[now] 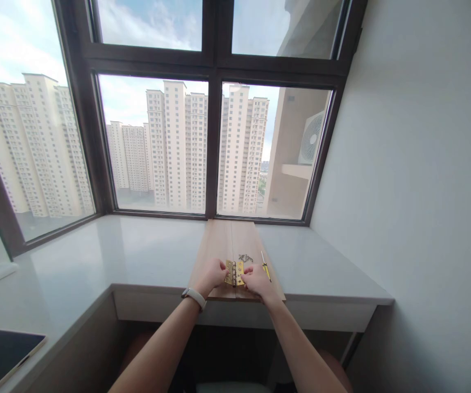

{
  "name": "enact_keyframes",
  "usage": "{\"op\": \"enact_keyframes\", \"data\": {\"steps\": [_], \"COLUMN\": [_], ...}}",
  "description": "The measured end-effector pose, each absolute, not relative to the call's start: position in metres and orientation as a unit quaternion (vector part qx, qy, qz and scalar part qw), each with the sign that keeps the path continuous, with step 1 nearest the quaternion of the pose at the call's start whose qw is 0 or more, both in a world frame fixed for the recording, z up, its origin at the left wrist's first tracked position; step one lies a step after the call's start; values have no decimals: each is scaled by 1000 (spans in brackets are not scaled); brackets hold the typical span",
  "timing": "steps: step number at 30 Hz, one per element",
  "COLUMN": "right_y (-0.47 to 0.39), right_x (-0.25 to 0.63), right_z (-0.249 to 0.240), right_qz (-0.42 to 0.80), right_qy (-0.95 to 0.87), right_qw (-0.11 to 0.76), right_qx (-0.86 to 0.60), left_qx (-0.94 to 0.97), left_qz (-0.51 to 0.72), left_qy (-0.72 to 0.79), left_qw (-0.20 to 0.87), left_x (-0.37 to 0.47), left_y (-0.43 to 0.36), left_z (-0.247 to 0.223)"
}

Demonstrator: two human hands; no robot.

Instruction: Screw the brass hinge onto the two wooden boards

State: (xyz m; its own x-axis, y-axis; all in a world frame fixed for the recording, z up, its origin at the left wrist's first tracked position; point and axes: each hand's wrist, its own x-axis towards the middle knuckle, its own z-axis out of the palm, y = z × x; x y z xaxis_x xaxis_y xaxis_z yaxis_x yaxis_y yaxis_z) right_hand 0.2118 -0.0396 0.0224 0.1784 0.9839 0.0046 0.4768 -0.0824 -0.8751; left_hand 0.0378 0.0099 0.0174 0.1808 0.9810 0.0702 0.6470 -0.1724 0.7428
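Observation:
A gold-coloured hinge (234,274) is spread partly open over the seam between two light wooden boards (218,240). My left hand (214,274) pinches the hinge's left leaf between thumb and fingers; a watch with a pale strap is on that wrist. The right leaf is gripped by my right hand (255,279). Just beyond the hinge, a small pile of screws (246,257) lies on the right board. A screwdriver with a yellow and black handle (266,268) rests on the same board, right beside my right hand, its shaft pointing away from me.
The boards lie on a white counter (153,251) that reaches the dark-framed window. A dark-screened tablet or phone (6,355) sits at the lower left. A white wall (416,164) rises on the right. The counter's front edge runs beneath my forearms.

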Motion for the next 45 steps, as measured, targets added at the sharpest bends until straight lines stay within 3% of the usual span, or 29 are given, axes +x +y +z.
{"op": "enact_keyframes", "data": {"steps": [6, 20, 25, 30, 38, 42, 45], "right_y": [-28, 0, 2, 12, 43, 39, 13], "right_x": [212, 215, 235, 292, 308, 305, 309], "right_z": [30, 8, 18, 15, -13, -6, 2], "right_qz": [206, 142, 86, 39, 156, 161, 113], "right_qy": [-594, -605, -608, -522, -520, -507, -478], "right_qw": [347, 288, 340, 366, 345, 392, 470], "right_qx": [-696, -729, -712, -769, -766, -751, -733], "left_qx": [710, 729, 729, 691, 697, 685, 639], "left_qz": [285, 279, 306, 314, 291, 321, 429], "left_qy": [582, 593, 582, 645, 632, 628, 619], "left_qw": [276, 197, 191, 90, 173, 181, 155], "left_x": [45, 47, 25, -28, -32, -27, -37], "left_y": [28, 41, 48, 72, 84, 77, 53], "left_z": [12, -4, -4, -11, -13, -2, 7]}}
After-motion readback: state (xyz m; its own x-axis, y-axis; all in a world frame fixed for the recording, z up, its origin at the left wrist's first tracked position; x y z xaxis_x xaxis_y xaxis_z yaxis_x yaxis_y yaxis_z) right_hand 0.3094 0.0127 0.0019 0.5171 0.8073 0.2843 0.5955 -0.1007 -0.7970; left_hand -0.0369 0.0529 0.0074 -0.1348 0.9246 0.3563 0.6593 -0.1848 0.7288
